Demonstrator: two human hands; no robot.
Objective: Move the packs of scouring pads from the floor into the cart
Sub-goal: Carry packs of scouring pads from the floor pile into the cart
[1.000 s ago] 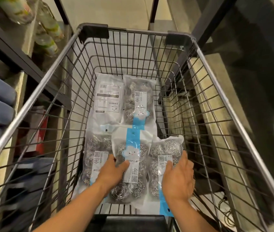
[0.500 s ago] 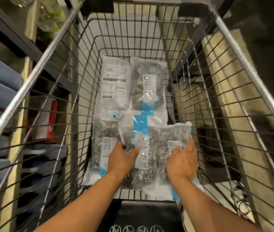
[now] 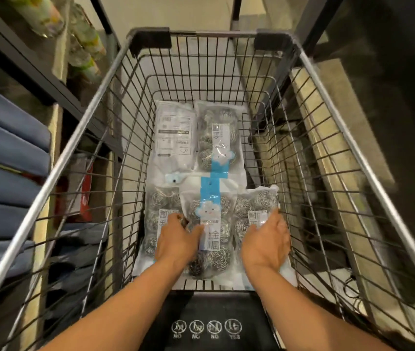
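Both my arms reach down into the wire cart (image 3: 333, 105), where five packs of steel scouring pads lie flat on the bottom. My left hand (image 3: 176, 243) lies on the left edge of the middle pack (image 3: 212, 219), the one with the blue strip and the little cloud face; my thumb lies across its front by the label and my fingers curl down over its left side, so I have it in a loose grip. That pack overlaps the left pack (image 3: 157, 214) beside it. My right hand (image 3: 267, 243) rests on the right pack (image 3: 254, 209), palm turned inward, fingers nearly straight and together along its right edge next to the cart's side wires; I cannot tell whether the fingers tuck under it. Farther forward lie two more: a pack turned back side up (image 3: 173, 133), showing its white printed label, and just right of it a pack with its front up (image 3: 217, 138). A dark flap with round warning signs (image 3: 206, 325) sits at the near end, between my forearms. Folded blue cloth (image 3: 3, 153) is stacked on shelves to my left.
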